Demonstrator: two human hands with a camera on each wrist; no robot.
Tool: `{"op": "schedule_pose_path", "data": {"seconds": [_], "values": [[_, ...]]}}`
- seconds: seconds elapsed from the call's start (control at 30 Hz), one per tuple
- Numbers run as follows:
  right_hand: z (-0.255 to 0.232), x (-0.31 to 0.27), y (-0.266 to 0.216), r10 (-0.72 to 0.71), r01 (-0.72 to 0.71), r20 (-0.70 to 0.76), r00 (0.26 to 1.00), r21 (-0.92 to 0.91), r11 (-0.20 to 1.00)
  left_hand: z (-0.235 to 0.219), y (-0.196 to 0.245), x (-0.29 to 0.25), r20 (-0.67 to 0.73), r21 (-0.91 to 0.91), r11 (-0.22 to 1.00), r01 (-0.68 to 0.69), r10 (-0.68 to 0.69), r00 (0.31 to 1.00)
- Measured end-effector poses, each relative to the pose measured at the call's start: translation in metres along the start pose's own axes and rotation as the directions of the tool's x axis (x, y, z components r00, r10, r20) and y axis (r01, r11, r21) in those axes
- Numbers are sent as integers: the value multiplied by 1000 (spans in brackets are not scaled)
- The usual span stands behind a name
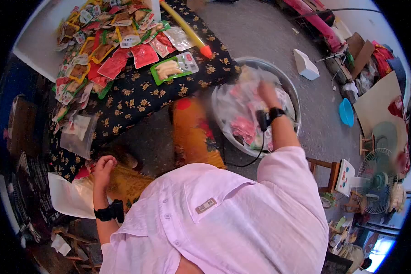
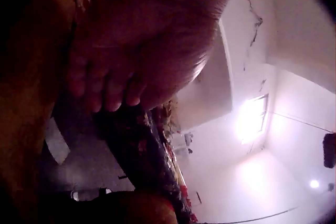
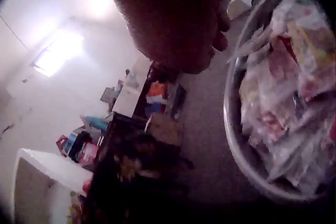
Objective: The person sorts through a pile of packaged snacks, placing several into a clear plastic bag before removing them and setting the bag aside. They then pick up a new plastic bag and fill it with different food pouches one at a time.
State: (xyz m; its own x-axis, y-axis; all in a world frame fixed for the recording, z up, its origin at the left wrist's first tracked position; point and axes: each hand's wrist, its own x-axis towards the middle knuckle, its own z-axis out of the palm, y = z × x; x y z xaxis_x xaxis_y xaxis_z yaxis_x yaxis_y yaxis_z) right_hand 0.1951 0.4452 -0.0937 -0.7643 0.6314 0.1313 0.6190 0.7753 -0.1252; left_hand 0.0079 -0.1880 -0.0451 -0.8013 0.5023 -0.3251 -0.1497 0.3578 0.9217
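A metal basin point(image 1: 298, 107) at the right holds several clear plastic bags point(image 1: 227, 101) with pink and red packets inside. My right hand point(image 1: 269, 93) is over the basin's far part, blurred in the head view. The right wrist view shows its fingers point(image 3: 220, 40) bent, close to a strip of plastic at the basin rim; I cannot tell whether they grip it. My left hand point(image 1: 104, 169) is beside my leg, fingers loosely bent and holding nothing. A clear plastic bag point(image 1: 80, 134) lies on the table edge above it.
Many food packets point(image 1: 116, 61) are heaped on the dark flowered cloth point(image 1: 132, 100), beside a white foam box point(image 1: 36, 39). One green-edged packet point(image 1: 169, 69) lies apart, near a yellow tube point(image 1: 185, 25). A white block point(image 1: 306, 65) and blue bowl point(image 1: 346, 112) sit on the floor.
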Motion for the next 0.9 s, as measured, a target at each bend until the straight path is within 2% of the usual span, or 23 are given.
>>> {"op": "schedule_pose_path", "data": {"seconds": [0.03,0.07,0.1,0.13,0.17,0.23,0.3,0.37,0.4,0.43,0.47,0.5,0.53,0.57,0.63,0.67,0.77,0.87,0.9], "values": [[-12,-19,-38,-22,18,73,997,51,999,-6,-7,-5,-41,-36,999,-17,16,999],[27,-19,-40,-14,-7,142,990,148,989,-10,-12,-8,-83,-73,997,-35,29,996],[34,-36,-57,-108,97,56,993,172,980,-14,-9,-13,-138,-70,997,-20,10,990],[44,-38,-70,-154,106,188,970,247,963,-20,-3,-21,-193,-69,998,-2,-11,981],[6,-58,-104,-224,175,118,967,329,928,-24,-2,-30,-253,-70,997,18,-36,967],[26,-64,-125,-162,103,165,973,317,943,-34,-11,-41,-360,-37,999,15,-27,933],[16,-75,-147,-138,-22,270,953,515,857,-55,-26,-56,-516,2,999,40,-33,856],[10,-85,-168,-278,164,100,955,603,780,-73,-54,-66,-570,-12,998,68,-63,819],[17,-87,-174,-304,184,83,949,638,747,-75,-63,-71,-652,158,980,120,12,758],[-11,-98,-203,-257,24,163,953,803,596,-97,-111,-76,-701,232,939,253,-19,713],[-32,-112,-229,-194,-73,171,966,900,430,-99,-122,-84,-755,276,925,260,41,655],[-12,-108,-223,-200,-10,145,969,832,555,-94,-127,-88,-794,324,906,271,104,599],[-12,-105,-227,-308,178,51,950,721,670,-97,-138,-95,-825,370,846,384,110,554],[-10,-108,-236,-369,323,-68,927,645,693,-99,-151,-99,-846,407,776,482,120,520],[-15,-110,-244,-480,564,-297,826,427,707,-101,-171,-107,-842,486,708,512,222,492],[-15,-114,-249,-439,505,-249,863,440,743,-104,-181,-110,-830,527,670,523,274,486],[-18,-112,-258,-441,508,-251,862,423,751,-102,-175,-110,-835,467,622,629,76,545],[-9,-109,-252,-455,513,-237,858,434,740,-101,-173,-112,-826,497,528,689,44,563],[-10,-110,-252,-454,508,-229,861,433,745,-104,-172,-111,-807,503,516,694,-9,591]]}}
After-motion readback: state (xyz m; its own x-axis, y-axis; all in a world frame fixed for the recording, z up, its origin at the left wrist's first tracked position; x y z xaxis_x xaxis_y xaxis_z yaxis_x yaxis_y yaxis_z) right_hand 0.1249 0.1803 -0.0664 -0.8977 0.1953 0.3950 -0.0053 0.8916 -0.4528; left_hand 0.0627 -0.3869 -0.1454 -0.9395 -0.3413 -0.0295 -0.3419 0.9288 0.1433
